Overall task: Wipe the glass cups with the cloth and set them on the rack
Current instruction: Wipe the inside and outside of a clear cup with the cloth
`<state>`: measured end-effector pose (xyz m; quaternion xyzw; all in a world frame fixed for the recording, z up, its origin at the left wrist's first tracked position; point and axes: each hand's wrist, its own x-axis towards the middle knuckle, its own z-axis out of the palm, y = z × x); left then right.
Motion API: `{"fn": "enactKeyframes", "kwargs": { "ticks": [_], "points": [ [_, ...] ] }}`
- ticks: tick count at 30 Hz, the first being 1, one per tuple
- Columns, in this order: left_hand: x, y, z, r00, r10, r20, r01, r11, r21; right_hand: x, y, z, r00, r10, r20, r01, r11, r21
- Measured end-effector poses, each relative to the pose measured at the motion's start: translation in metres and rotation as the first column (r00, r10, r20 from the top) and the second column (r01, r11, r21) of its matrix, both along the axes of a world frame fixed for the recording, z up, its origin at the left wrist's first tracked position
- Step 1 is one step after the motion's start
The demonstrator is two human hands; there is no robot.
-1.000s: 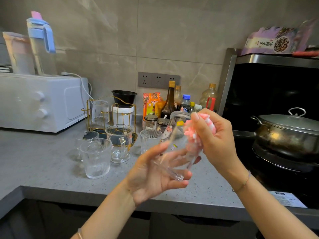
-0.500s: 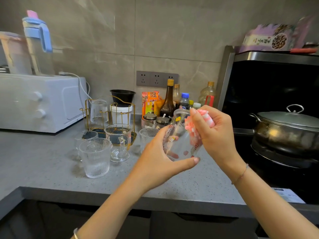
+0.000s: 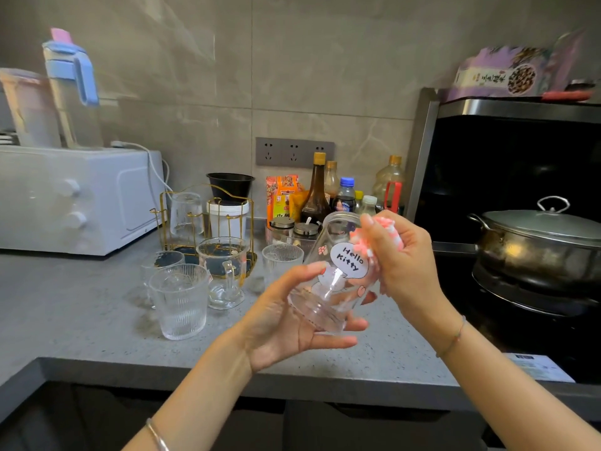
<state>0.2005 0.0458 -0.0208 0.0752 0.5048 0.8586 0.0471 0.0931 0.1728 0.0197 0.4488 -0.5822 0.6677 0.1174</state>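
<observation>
A grey speckled countertop point(image 3: 81, 320) runs under both hands, backed by a grey tiled wall point(image 3: 325, 76) with a socket strip point(image 3: 294, 152). Beyond and to the left of the left hand point(image 3: 286, 323) stand ribbed glass cups point(image 3: 179, 304), a clear handled mug point(image 3: 222, 271) and a gold wire rack point(image 3: 182, 250) with one glass point(image 3: 186, 213) upside down on it; further left is a white oven point(image 3: 74, 200). Sauce bottles point(image 3: 317, 193) line the wall beyond the hands. To the right of the right hand point(image 3: 406, 265) a lidded steel pot point(image 3: 540, 245) sits on a black stove point(image 3: 520, 320). The left hand curls round the base of a printed glass cup point(image 3: 331, 275), holding it tilted in the air above the counter, mouth away from the person. The right hand is closed on a pink-and-white cloth point(image 3: 361, 244), pressing it against the cup's side near the rim. A white speech bubble on the cup reads "Hello Kitty". A purple box point(image 3: 497, 76) high above the right hand bears writing too blurred to read.
</observation>
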Motion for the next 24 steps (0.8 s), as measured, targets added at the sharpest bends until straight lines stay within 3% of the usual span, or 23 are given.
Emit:
{"fn": "enactKeyframes", "kwargs": {
  "ticks": [2, 5, 9, 11, 13, 15, 18, 19, 20, 22, 24],
  "points": [
    [0.001, 0.003, 0.007, 0.989, 0.141, -0.046, -0.148, 0.947, -0.285, -0.001, 0.003, 0.002, 0.999, -0.034, -0.019, 0.033, 0.999, -0.01],
    [0.001, 0.012, 0.016, 0.904, 0.351, -0.243, -0.419, 0.624, -0.66, 0.001, 0.003, 0.007, 0.979, -0.123, -0.163, 0.13, 0.991, 0.032],
    [-0.003, 0.022, 0.011, 0.687, 0.485, -0.541, -0.687, 0.191, -0.701, 0.008, -0.002, 0.009, 0.952, -0.185, -0.242, 0.198, 0.98, 0.031],
    [-0.005, 0.021, 0.007, 0.634, 0.462, -0.621, -0.743, 0.141, -0.654, 0.009, -0.003, 0.007, 0.946, -0.19, -0.261, 0.206, 0.978, 0.033],
    [-0.005, 0.019, 0.005, 0.647, 0.457, -0.61, -0.744, 0.207, -0.635, 0.01, -0.003, 0.005, 0.947, -0.182, -0.266, 0.198, 0.98, 0.034],
    [-0.003, 0.016, 0.006, 0.694, 0.451, -0.561, -0.713, 0.33, -0.618, 0.01, -0.002, 0.004, 0.95, -0.161, -0.267, 0.176, 0.984, 0.033],
    [0.001, 0.008, 0.009, 0.864, 0.37, -0.341, -0.498, 0.723, -0.478, 0.009, 0.0, 0.004, 0.981, -0.034, -0.191, 0.039, 0.999, 0.02],
    [0.003, 0.007, 0.008, 0.939, 0.275, -0.205, -0.332, 0.878, -0.345, 0.009, 0.001, 0.005, 0.991, 0.039, -0.129, -0.039, 0.999, 0.001],
    [0.004, 0.006, 0.006, 0.983, 0.147, -0.106, -0.163, 0.972, -0.167, 0.009, 0.001, 0.005, 0.993, 0.094, -0.07, -0.096, 0.995, -0.019],
    [0.004, 0.006, 0.001, 0.998, -0.014, -0.056, 0.018, 0.996, 0.087, 0.009, 0.0, 0.004, 0.992, 0.123, 0.002, -0.123, 0.992, -0.036],
    [0.0, 0.004, -0.002, 0.998, -0.02, -0.06, 0.025, 0.997, 0.076, 0.007, -0.002, 0.001, 0.992, 0.113, 0.05, -0.111, 0.993, -0.029]
  ]
}}
